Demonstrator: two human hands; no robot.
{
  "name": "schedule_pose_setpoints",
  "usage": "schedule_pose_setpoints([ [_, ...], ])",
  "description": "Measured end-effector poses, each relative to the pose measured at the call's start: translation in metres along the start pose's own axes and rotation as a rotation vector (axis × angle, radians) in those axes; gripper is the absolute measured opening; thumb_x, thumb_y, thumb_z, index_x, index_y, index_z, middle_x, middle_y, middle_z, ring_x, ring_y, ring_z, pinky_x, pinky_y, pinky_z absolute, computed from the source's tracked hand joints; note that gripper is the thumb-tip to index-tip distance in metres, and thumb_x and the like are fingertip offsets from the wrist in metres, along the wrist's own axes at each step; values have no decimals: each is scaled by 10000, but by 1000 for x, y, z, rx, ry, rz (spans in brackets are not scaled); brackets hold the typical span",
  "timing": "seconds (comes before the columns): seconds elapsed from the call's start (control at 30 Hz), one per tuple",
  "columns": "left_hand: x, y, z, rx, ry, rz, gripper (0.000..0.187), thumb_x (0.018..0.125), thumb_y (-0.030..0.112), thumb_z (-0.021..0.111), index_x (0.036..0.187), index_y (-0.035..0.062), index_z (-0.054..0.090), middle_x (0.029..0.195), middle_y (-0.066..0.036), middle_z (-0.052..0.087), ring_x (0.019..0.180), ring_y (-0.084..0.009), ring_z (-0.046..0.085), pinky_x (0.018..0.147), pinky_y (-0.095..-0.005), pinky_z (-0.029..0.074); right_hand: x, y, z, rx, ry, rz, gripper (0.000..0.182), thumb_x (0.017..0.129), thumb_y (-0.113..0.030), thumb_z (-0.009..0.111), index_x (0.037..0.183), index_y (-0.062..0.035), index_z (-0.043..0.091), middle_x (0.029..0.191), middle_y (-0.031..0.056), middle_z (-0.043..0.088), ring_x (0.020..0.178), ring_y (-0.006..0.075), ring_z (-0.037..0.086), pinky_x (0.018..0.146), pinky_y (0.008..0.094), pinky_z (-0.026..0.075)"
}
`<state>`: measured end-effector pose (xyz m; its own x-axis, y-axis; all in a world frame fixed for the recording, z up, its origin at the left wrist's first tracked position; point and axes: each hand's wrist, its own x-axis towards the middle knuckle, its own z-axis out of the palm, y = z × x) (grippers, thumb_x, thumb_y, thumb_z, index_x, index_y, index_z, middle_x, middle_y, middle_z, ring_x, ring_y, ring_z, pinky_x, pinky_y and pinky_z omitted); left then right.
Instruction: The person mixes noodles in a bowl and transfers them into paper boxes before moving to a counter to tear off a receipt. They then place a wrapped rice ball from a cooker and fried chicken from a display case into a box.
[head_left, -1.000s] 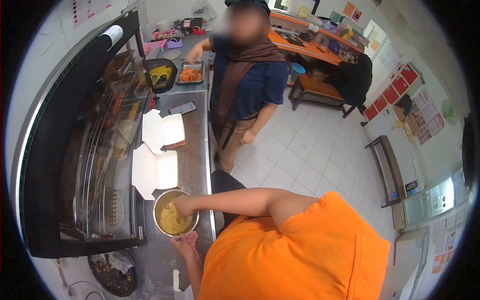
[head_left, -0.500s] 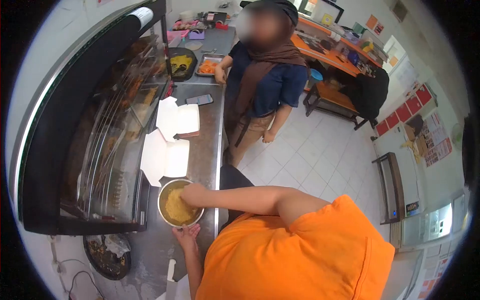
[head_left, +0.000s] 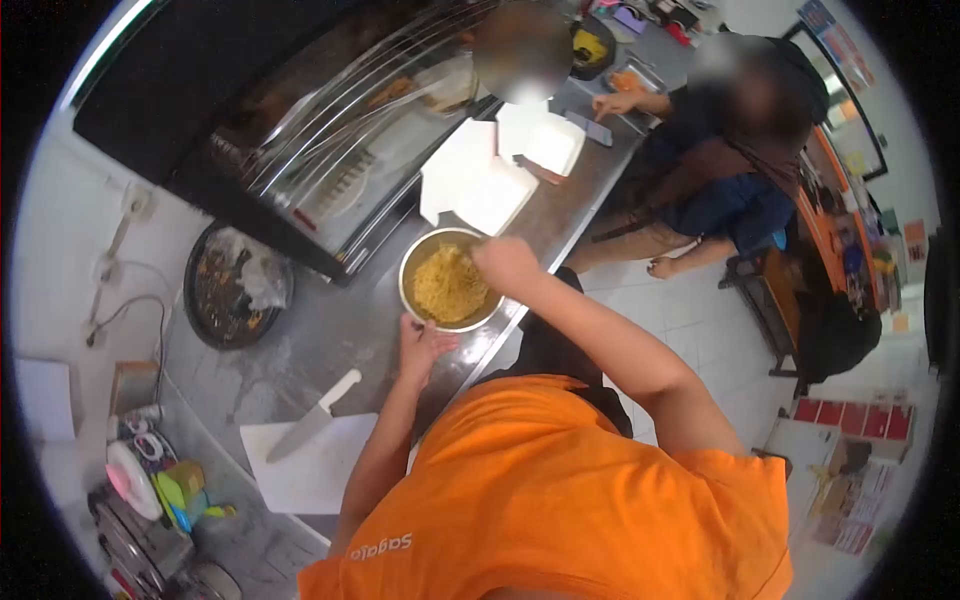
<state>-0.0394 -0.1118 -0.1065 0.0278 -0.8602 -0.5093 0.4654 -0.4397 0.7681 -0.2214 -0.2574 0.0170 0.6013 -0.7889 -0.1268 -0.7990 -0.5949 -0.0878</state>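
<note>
A metal bowl (head_left: 404,290) of crumbly yellow food (head_left: 446,287) sits on the steel counter. My right hand (head_left: 508,268) is closed over the bowl's right rim, fingers curled toward the food; whatever they hold is hidden. Against the near outer side of the bowl rests my left hand (head_left: 426,350), its fingers spread and touching the metal. Just beyond the bowl lies an open white box (head_left: 490,190), with a second open white box (head_left: 548,143) behind it.
A knife (head_left: 312,420) lies partly over a white cutting board (head_left: 345,465). Left of the bowl is a black round tray (head_left: 205,320) with scraps and plastic. A glass display case (head_left: 340,170) borders the counter. Another person's hand (head_left: 615,103) is near a phone (head_left: 590,128).
My view has turned left and down, bringing the cutting board and whole knife into sight. Both hands stay at the bowl. The other person's hand is now near the phone.
</note>
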Motion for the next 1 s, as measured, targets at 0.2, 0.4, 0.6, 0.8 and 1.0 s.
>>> schedule_pose_setpoints([
  [0.2, -2, 14, 6, 15, 2, -13, 174, 1087, 103, 407, 1185, 96, 264, 1043, -235, 605, 795, -323, 736, 667, -386, 644, -13, 2, 10, 50, -176, 172, 194, 853, -196, 634, 932, -74, 764, 851, 196, 732, 793, 346, 732, 714, 475, 579],
  [0.4, -11, 15, 24, 20, -62, -6, 153, 1091, 102, 391, 1157, 94, 254, 972, -270, 638, 823, -339, 745, 681, -392, 650, -14, 10, 74, 974, -337, 460, 244, 875, -229, 675, 976, -30, 773, 851, 261, 712, 691, 399, 694, 618, 473, 535],
  [0.6, -8, 17, 16, 51, -27, 11, 132, 1092, 100, 383, 1114, 92, 253, 919, -286, 671, 803, -352, 749, 666, -385, 648, -11, 12, 68, 653, 105, 517, 188, 845, -96, 625, 880, 40, 750, 801, 288, 700, 702, 400, 720, 621, 502, 562],
  [0.8, -7, 20, 16, 29, -20, -44, 154, 1096, 124, 390, 1196, 79, 282, 957, -274, 662, 836, -334, 742, 712, -394, 643, -25, -11, 96, 245, -46, 226, 204, 850, -95, 582, 915, 5, 747, 817, 287, 693, 770, 444, 709, 720, 516, 576],
  [1.0, -6, 7, 9, 39, -33, -31, 150, 1099, 129, 386, 1196, 88, 280, 965, -278, 665, 842, -339, 742, 730, -402, 643, -20, -2, 76, 190, -57, 227, 206, 871, -141, 583, 913, -45, 760, 797, 270, 684, 763, 441, 696, 705, 517, 566],
])
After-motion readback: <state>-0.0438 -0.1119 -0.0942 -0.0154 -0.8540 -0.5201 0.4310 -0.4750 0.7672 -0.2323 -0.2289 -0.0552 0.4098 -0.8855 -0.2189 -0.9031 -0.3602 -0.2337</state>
